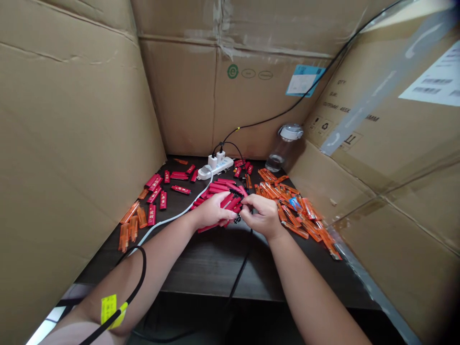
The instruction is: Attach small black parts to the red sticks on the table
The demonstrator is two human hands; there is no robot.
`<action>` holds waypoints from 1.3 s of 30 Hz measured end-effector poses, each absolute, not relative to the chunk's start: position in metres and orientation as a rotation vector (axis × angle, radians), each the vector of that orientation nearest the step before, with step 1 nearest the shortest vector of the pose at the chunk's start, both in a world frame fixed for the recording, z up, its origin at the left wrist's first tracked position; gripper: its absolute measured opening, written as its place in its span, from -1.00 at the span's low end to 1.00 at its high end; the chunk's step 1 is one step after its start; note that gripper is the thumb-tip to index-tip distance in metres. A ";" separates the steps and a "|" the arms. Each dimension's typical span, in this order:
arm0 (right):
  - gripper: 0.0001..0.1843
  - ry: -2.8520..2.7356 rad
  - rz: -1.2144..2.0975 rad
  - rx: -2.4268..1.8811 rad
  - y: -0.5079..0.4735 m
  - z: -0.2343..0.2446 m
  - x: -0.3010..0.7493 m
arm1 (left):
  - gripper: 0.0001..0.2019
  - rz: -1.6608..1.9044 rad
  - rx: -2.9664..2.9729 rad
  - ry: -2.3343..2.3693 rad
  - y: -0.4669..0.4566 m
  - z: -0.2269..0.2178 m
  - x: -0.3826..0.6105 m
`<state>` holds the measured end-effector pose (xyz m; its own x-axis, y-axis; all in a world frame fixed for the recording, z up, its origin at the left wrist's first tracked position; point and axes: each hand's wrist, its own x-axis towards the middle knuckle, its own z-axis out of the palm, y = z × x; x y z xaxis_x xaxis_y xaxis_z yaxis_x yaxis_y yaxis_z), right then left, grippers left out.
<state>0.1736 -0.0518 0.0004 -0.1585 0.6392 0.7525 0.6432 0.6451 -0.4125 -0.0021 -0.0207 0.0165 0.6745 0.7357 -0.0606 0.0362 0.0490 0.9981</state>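
Observation:
My left hand is closed around a bundle of red lighters whose black ends point to the right. Close against those ends, my right hand is curled with thumb and forefinger pinched together; what is between the fingertips is too small to make out. More red lighters are heaped just behind my hands. Other red lighters with pale lettering lie scattered on the left of the dark table. To the right of my right hand spreads a pile of clear orange lighters.
A white power strip with plugs stands behind the heap, its pale cable running past my left arm. A water bottle stands at the back right. Several orange lighters lie at left. Cardboard walls enclose the table.

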 end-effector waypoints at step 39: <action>-0.90 -1.644 0.288 -0.886 -0.055 0.001 0.159 | -0.82 1.204 1.958 0.804 -0.020 0.001 0.006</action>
<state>0.1588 -0.0554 0.0011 -0.0248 0.6806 0.7322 0.3916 0.6805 -0.6193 0.0059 -0.0196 0.0014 0.3774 0.7885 0.4857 0.1467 -0.5688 0.8093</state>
